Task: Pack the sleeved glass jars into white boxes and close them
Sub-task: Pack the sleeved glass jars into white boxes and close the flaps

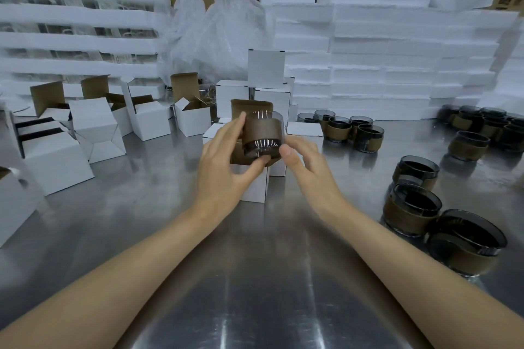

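Jar [262, 136], pinched by the left hand [224, 167] with the loose-fingered right hand [304, 160] touching at 3 o'clock, risked slipping above its open box [252, 181].

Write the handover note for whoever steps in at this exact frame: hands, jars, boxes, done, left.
Left hand: grips the dark glass jar with the brown sleeve, thumb beneath, fingers at its left side.
Right hand: fingers touch the jar's right side; how firmly is unclear.
The jar is held over the open white cardboard box at table centre, not yet inside.
Done: closed white boxes are stacked behind.
Left: seat this jar, close the flaps, then pack the loose sleeved jars on the right of the steel table. Open empty boxes wait on the left.
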Demonstrator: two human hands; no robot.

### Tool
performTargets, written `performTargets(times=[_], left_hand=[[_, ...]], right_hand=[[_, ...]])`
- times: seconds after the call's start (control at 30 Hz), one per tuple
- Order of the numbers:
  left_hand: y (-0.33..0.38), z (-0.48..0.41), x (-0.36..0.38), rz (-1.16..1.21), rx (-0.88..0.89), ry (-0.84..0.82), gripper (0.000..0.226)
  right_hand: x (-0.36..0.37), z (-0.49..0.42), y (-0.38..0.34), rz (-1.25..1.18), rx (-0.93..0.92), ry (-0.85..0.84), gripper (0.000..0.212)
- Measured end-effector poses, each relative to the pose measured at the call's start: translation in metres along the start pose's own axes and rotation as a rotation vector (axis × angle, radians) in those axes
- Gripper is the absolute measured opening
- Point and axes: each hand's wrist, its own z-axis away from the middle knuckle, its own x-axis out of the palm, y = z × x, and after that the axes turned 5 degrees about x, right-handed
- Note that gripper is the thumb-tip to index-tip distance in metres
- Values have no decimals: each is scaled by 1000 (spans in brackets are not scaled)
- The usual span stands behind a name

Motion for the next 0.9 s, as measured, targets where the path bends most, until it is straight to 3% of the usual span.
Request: performTargets(times=[0.27, 0.4, 0.6, 0.73, 0.83, 0.9], left_hand=[[0, 0, -1, -50, 42, -24, 59], [0, -3, -1, -72, -39, -37, 56], [-4, -6, -5, -20, -87, -54, 53], [-7, -3, -3, -51, -124, -59, 58], [-6, -1, -2, -52, -98, -16, 57], [-7, 0, -1, -83, -14, 30, 58]], right_hand=[[0, -4, 5, -71, 108, 35, 64], [0, -4, 3, -78, 59, 36, 41], [0, -3, 4, -75, 20, 41, 41], [0, -5, 7, -156, 40, 56, 27], [-1, -7, 8, -150, 42, 52, 13], [-2, -8, 10, -85, 48, 57, 18]])
